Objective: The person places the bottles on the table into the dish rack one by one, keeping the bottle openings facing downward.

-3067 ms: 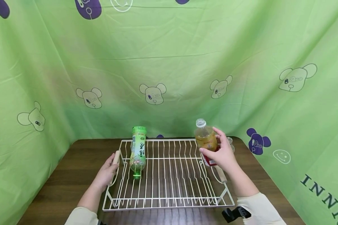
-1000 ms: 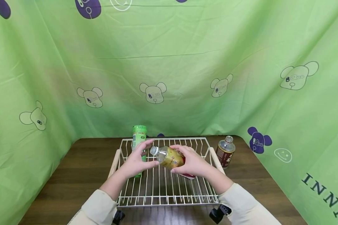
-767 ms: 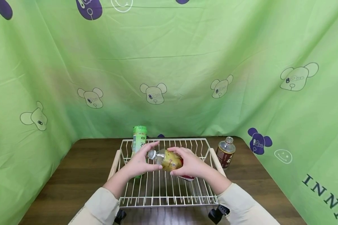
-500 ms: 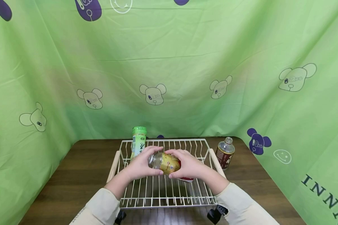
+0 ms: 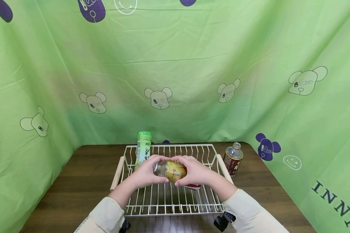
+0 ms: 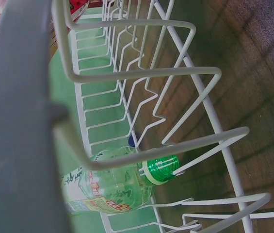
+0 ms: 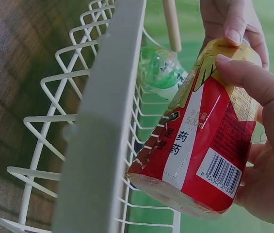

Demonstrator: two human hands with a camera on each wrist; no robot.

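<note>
A plastic drink bottle (image 5: 175,171) with a yellow and red label is held tilted above the middle of the white wire dish rack (image 5: 151,214). Its neck points left and its base right. My left hand (image 5: 145,173) curls round the neck end, covering part of it. My right hand (image 5: 196,171) grips the body, hiding much of the label in the head view. In the right wrist view both thumbs show on the bottle (image 7: 200,131). A green plastic bottle (image 5: 143,150) leans neck-down in the rack's left side, partly behind my left hand.
Another clear bottle (image 5: 233,158) with a dark red label stands upright on the wooden table (image 5: 73,191), right of the rack. Wooden handles (image 5: 118,173) flank the rack on both sides. A green patterned cloth (image 5: 175,64) hangs around the table.
The right hand has carried the yellow-and-red bottle from the rack's right side to the middle, tipping it sideways. The left hand has left the rack handle and closed round the neck end.
</note>
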